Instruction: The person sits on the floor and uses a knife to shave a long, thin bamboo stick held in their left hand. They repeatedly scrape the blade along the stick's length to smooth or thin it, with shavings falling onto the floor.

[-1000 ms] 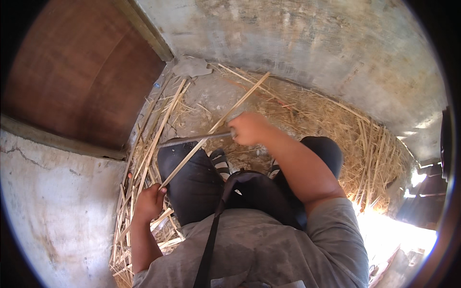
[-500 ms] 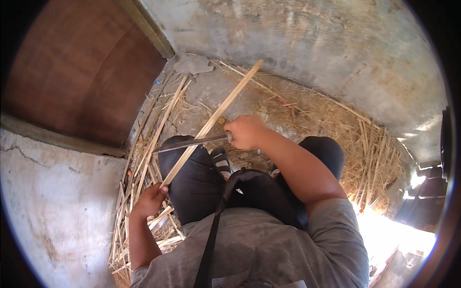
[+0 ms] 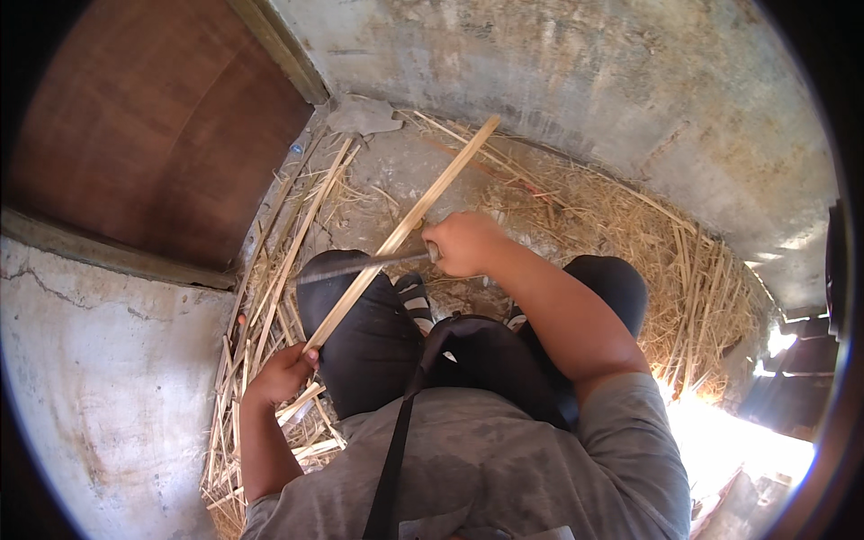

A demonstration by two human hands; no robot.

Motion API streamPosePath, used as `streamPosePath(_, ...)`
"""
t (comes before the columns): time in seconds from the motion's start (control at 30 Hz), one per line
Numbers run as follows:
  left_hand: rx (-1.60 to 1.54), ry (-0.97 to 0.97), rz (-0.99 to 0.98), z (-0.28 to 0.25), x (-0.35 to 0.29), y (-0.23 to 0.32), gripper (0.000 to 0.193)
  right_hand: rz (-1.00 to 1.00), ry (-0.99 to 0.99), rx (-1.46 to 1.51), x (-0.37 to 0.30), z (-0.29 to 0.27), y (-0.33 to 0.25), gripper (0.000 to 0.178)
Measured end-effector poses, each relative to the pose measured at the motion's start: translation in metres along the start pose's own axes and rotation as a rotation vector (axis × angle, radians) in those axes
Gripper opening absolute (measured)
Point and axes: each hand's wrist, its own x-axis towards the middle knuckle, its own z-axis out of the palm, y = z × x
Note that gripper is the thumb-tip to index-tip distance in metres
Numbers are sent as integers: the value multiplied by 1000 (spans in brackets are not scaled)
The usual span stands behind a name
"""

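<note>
A long pale strip of split bamboo or wood (image 3: pixel 430 194) slants from lower left to upper right across my left knee. Its near end is pinched in my left hand (image 3: pixel 284 371), thumb on top. Wrapped round the handle of a long-bladed knife (image 3: pixel 346 268) is my right hand (image 3: pixel 465 244), just right of the strip. The blade points left above my left knee and crosses the strip, somewhat blurred. Whether its edge is cutting into the strip I cannot tell.
Loose strips (image 3: pixel 292 236) lie along the left beside a brown door panel (image 3: pixel 157 135). A heap of shavings (image 3: pixel 621 225) covers the floor at right, against the grey wall (image 3: pixel 576 81). Bright light falls at lower right.
The knife blade has tilted slightly, its tip rising a little, and is more blurred. The strip's far end has shifted slightly right. Both hands keep their holds.
</note>
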Motion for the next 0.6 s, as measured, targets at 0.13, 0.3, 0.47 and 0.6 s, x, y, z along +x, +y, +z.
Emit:
streamPosePath(0.13,-38,-14,30,4,5,3,41,170,309,119,28,50,91,40)
streamPosePath(0.3,-48,-32,54,0,6,2,39,246,227,60,11,18,92,42)
streamPosePath(0.47,-125,-73,0,3,9,-6,38,-25,182,62,6,20,15,36)
streamPosePath(0.6,-170,-71,-45,2,7,-5,37,-81,165,21,12,21,20,39)
